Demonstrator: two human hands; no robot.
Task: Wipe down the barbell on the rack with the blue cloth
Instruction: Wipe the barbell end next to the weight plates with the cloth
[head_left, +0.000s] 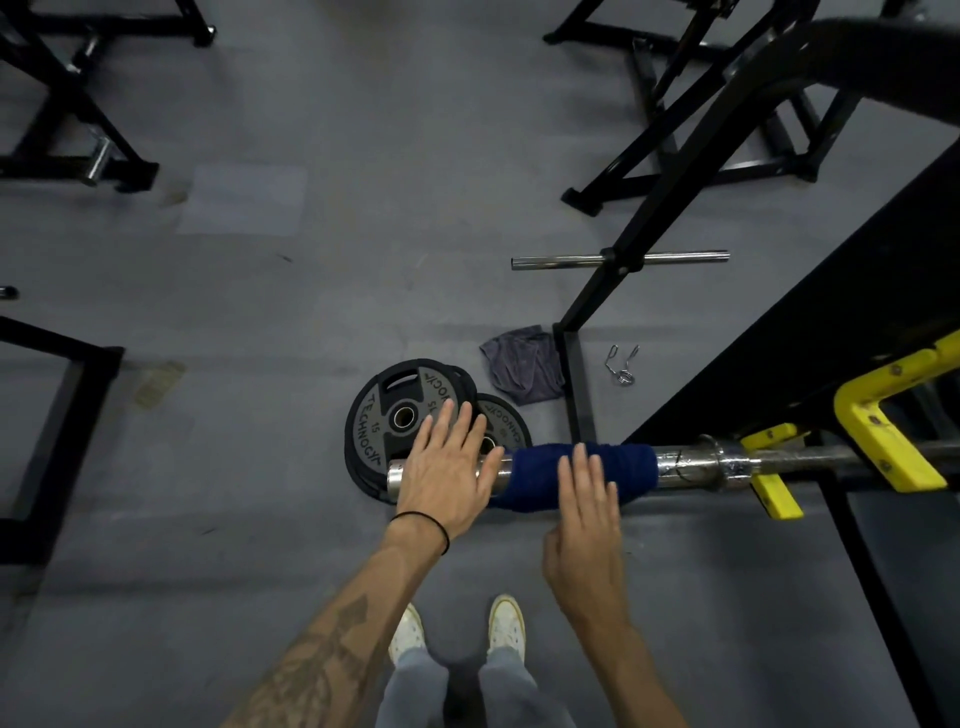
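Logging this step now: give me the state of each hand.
Left hand: open, straight fingers over the bare end of the barbell.
Right hand: open, fingers flat on the blue cloth.

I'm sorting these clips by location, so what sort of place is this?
Most likely a gym's free-weights area. A barbell rests on a rack with yellow hooks, weight plates lie on the grey floor, and a spring collar lies nearby. More black equipment frames stand around.
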